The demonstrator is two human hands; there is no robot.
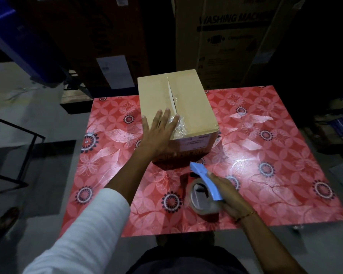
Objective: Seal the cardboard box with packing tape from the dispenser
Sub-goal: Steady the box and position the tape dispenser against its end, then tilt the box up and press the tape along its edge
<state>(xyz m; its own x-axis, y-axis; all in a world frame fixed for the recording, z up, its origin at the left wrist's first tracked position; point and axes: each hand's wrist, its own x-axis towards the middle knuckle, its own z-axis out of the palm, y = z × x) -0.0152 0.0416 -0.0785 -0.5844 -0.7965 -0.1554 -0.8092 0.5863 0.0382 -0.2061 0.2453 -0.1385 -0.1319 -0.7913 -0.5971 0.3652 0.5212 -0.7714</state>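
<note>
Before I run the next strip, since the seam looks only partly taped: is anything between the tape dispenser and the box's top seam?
Only your own left hand, lying flat on the near end of the cardboard box, fingertips at the seam. The floral tabletop between the blue tape dispenser in your right hand and the box shows nothing else.

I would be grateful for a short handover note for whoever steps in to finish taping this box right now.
Left hand: flat and open on the near end of the cardboard box, pressing crinkled clear tape at the seam.
Right hand: closed on the blue tape dispenser, held above the red floral table, apart from the box.
Done: flaps closed; tape is stuck at the near end.
Left: the seam farther back looks open and possibly untaped; run tape along it.
</note>
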